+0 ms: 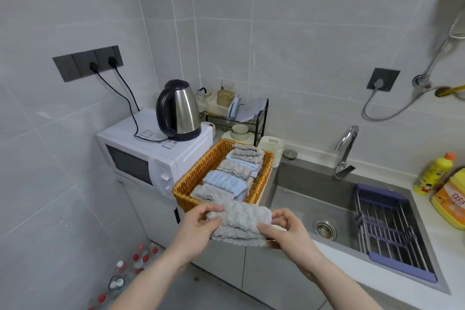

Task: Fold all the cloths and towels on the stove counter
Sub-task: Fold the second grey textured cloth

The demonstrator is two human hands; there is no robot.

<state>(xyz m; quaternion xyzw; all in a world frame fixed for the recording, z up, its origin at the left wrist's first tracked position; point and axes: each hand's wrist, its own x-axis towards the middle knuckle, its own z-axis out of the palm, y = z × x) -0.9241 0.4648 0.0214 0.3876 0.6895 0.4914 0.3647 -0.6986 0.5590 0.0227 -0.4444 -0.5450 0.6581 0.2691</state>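
Note:
A folded grey fluffy cloth hangs in the air just in front of the wicker basket. My left hand pinches its left end and my right hand pinches its right end. Inside the basket lie several folded cloths in a row, grey and light blue, reaching from the near end to the far end. The basket stands on the counter between the microwave and the sink.
A white microwave with a steel kettle on top stands at the left. A dish rack sits behind the basket. At the right are the sink, tap, a purple drain rack and detergent bottles. Water bottles stand on the floor.

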